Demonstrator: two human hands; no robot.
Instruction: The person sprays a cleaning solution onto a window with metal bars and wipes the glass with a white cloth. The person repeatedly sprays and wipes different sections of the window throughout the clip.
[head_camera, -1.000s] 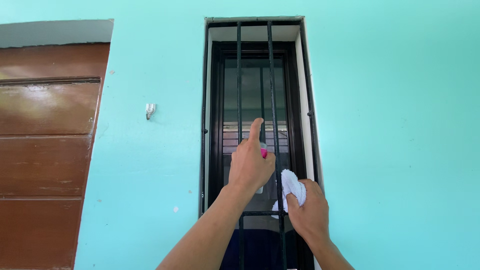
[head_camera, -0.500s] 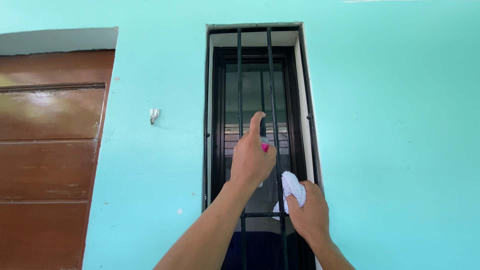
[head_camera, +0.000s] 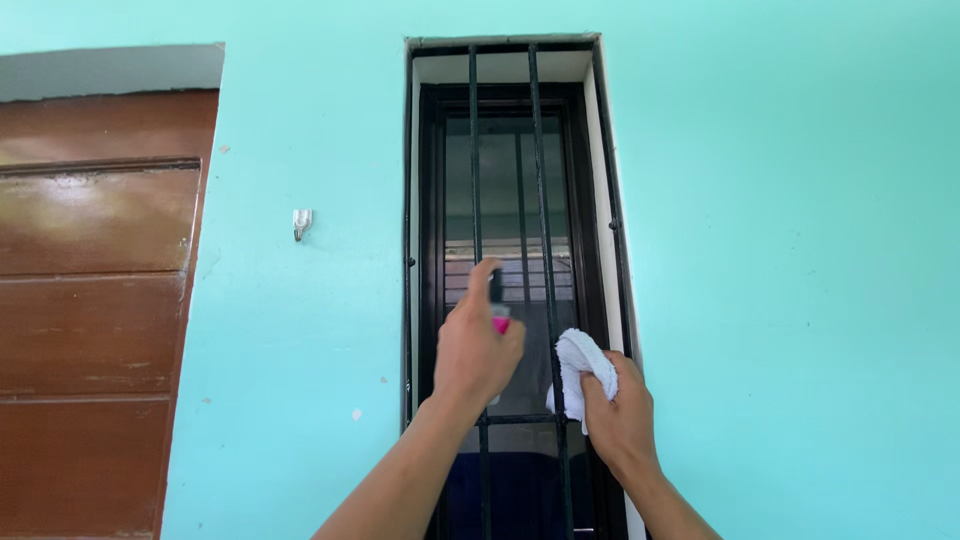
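Your left hand (head_camera: 473, 350) is raised before the narrow window, fingers closed round a small spray bottle (head_camera: 499, 322) with a pink collar and dark nozzle, index finger arched over the top. The bottle sits between two thin black metal bars (head_camera: 475, 180) of the grille. Your right hand (head_camera: 620, 405) grips a bunched white cloth (head_camera: 577, 362), soft and nubbly, just beside the right bar. Behind the bars is dark, glossy glass (head_camera: 500, 170); the surrounding turquoise wall (head_camera: 780, 250) is matte.

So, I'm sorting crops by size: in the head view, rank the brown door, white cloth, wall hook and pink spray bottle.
1. brown door
2. white cloth
3. spray bottle, mostly hidden by the left hand; unsure against the wall hook
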